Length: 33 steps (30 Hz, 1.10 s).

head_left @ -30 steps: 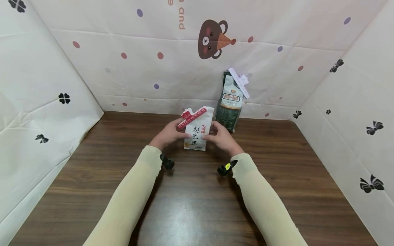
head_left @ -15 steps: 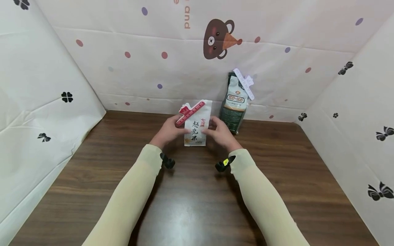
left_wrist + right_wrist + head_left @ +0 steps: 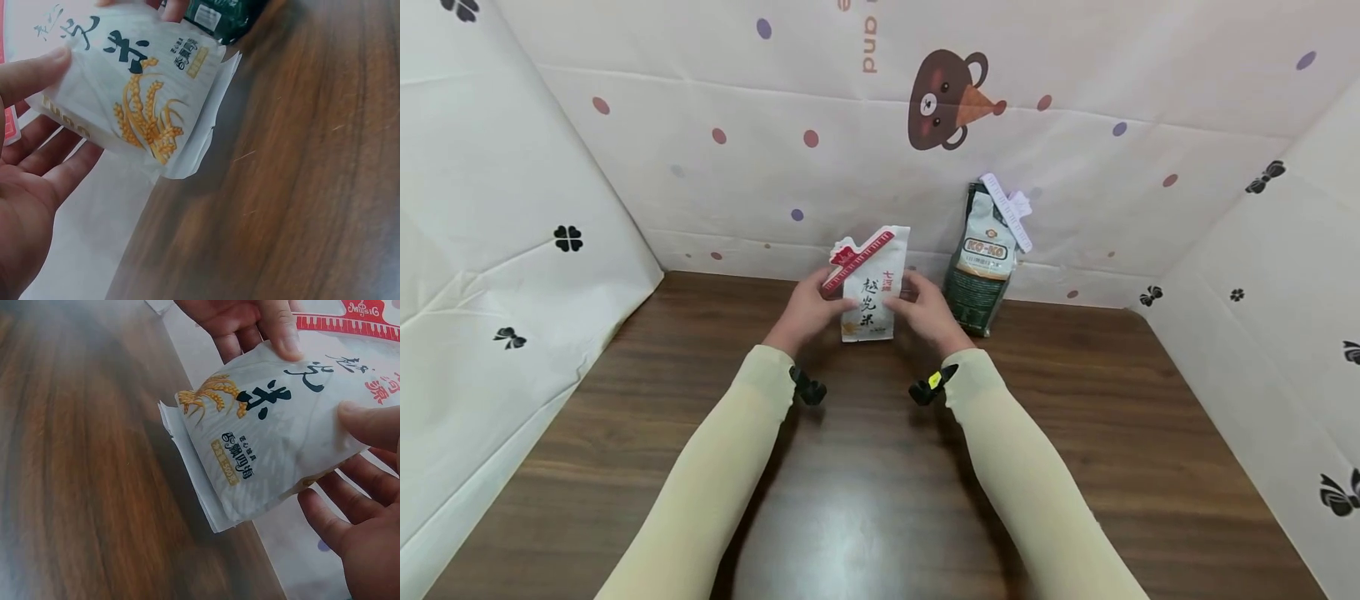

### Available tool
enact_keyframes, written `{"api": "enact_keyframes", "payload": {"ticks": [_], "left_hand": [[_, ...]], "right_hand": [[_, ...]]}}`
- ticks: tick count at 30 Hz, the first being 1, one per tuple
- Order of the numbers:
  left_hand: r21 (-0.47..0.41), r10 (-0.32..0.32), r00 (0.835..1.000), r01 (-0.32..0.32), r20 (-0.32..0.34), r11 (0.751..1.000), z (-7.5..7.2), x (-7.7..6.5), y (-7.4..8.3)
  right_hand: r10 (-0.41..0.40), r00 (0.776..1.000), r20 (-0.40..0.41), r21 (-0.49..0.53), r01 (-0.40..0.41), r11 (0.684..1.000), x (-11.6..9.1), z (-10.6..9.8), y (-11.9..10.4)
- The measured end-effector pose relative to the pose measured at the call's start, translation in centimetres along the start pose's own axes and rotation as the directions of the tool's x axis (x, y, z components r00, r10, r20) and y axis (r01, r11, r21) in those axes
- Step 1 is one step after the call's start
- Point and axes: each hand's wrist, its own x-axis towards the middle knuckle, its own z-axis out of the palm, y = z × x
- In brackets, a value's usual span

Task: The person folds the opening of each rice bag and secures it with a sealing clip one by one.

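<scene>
A white rice bag (image 3: 871,300) printed with dark characters and golden rice ears (image 3: 147,112) is held upright between my two hands, near the back wall. My left hand (image 3: 808,310) grips its left side, thumb on the front and fingers behind. On the other side my right hand (image 3: 927,310) holds it the same way, its thumb (image 3: 369,425) pressing the printed face. A red and white bag clip (image 3: 857,264) with a piano-key pattern sits slantwise across the bag's upper left corner. In both wrist views the bag's flat bottom seam hangs close over the tabletop.
A green and white KO-KO bag (image 3: 981,262) with a lilac clip (image 3: 1009,212) leans against the back wall, just right of my right hand. The dark wooden table (image 3: 835,467) is enclosed by patterned white sheets (image 3: 700,167) at the back and both sides.
Both hands have moved the rice bag farther back toward the wall and slightly left, keeping their hold on it. The head view has shifted a little, so the background sits farther right.
</scene>
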Motion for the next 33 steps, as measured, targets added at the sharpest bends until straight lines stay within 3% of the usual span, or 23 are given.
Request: {"api": "enact_keyframes", "payload": {"ticks": [10,15,20,33], "left_hand": [[-0.026,-0.042,0.998,0.041,-0.056,0.999,-0.8,1.4,0.0],[-0.035,-0.037,0.997,0.034,-0.073,0.999,-0.8,2.1,-0.7],[-0.049,-0.07,0.994,0.066,-0.085,0.997,-0.6,2.7,-1.7],[-0.123,-0.12,0.989,0.109,-0.084,0.986,-1.3,3.9,-1.9]], "right_hand": [[0.025,1.0,-0.02,0.012,-0.024,1.0,2.7,1.2,-0.1],[0.025,1.0,-0.018,0.019,-0.025,1.0,3.6,1.8,0.3],[0.048,0.999,-0.016,0.018,-0.048,0.999,4.2,2.5,1.0],[0.012,0.999,-0.031,-0.066,-0.014,0.998,6.1,3.2,1.4]]}}
